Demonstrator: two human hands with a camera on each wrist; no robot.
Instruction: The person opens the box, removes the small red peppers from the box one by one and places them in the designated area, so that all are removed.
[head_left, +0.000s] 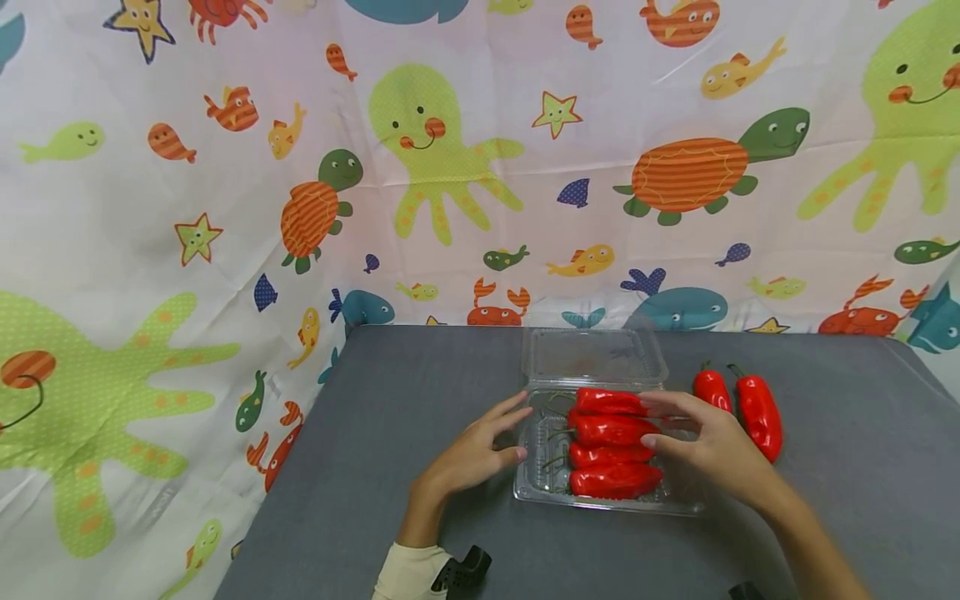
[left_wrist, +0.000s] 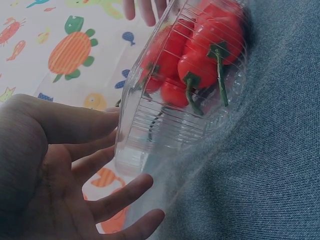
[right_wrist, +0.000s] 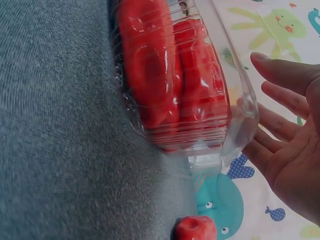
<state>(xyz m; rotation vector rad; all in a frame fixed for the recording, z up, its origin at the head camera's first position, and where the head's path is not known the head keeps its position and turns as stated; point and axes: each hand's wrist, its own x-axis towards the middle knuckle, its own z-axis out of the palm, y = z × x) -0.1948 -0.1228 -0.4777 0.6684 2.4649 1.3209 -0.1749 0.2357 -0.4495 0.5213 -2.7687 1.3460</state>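
Loosely, both the left hand (head_left: 472, 446) and right hand (head_left: 712, 442) spread their fingers around the clear box (head_left: 534, 468), as if to steady it; contact is unclear. Inside, red peppers (head_left: 609, 432) lie side by side, probably for fit. Its folded-back lid (head_left: 592, 358) leaves access; two loose peppers (head_left: 761, 417) lie rightward.

The right hand (head_left: 712, 446) blocks my view of the right ends of the upper red peppers (head_left: 609, 402) and of part of the rim of the clear plastic clamshell box (head_left: 547, 496). Behind it, the smaller loose pepper (head_left: 711, 387) loses its lower end. Whether the left hand (head_left: 467, 450) touches the box, I can't tell. The beige sleeve (head_left: 408, 575) runs out of the head view's lower edge; only a sliver shows of the right wrist's black device (head_left: 745, 592). The right-wrist view cuts the box off at the top.
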